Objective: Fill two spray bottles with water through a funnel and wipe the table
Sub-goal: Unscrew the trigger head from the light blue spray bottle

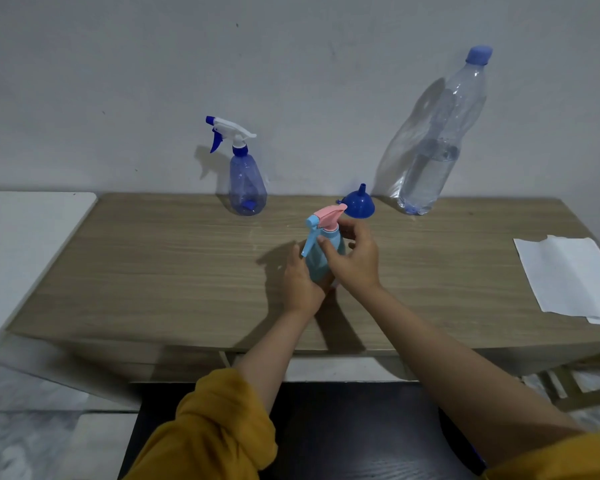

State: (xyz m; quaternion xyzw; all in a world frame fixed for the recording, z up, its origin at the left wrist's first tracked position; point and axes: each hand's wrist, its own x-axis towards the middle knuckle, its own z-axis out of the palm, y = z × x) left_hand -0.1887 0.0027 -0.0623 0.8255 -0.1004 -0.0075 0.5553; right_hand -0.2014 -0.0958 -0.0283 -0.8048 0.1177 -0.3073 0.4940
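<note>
Small light-blue spray bottle [323, 258] w/ pink-and-blue trigger head stands upright on the worktop [153, 258], near the middle, front of the other items. Looks like thin plastic, prob. light and likely empty, so it'll tip or skid if twisted one-handed; smooth sides, a bit slippery. Left hand [302, 282] is wrapped round the lower body, grip closed on it, steadying. Right hand [354, 258] curls fingers round the neck/collar just under the trigger head, grip closed there; best place to take hold for unscrewing, not the trigger lever, which is thin and would flex. Just behind, touching or nearly: blue funnel [359, 204], upside down, spout up. Further back-left, dark-blue spray bottle [247, 183], head on, looks empty. Back-right, tall clear water bottle [437, 143], capped, roughly half full, so heavier, soft-walled; needs a firm mid-body hold. Far right, white paper towel [568, 275] lying flat for wiping.
</note>
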